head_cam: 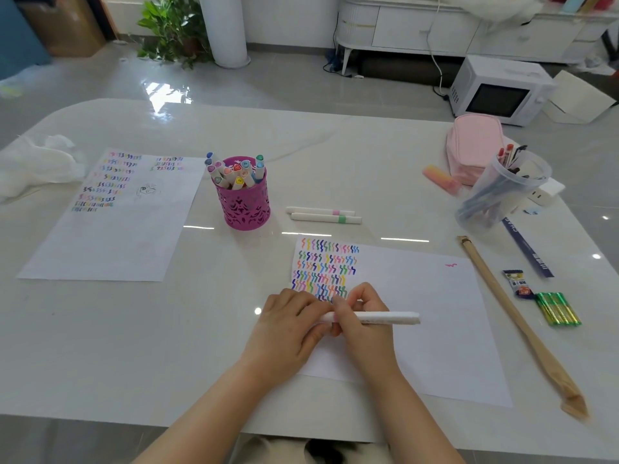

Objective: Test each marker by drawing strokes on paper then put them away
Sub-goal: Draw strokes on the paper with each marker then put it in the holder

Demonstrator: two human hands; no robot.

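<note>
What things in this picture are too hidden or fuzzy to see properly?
All in the head view:
- The held marker: its left end is covered by the left hand and right hand, so its colour and whether it is capped are hidden.
- The pencil sketch on the left paper: too small.
- The snack wrapper print: too blurred to read.
- The pink holder hides its markers' lower halves.

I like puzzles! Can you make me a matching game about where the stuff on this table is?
Things:
1. magenta marker cup
2. pink pencil case
3. green batteries
4. white marker

Places:
A. held in both hands
B. far right, behind the clear cup
C. middle of the table, full of markers
D. right edge, beside the long wooden stick

Pairs: 1-C, 2-B, 3-D, 4-A
</note>
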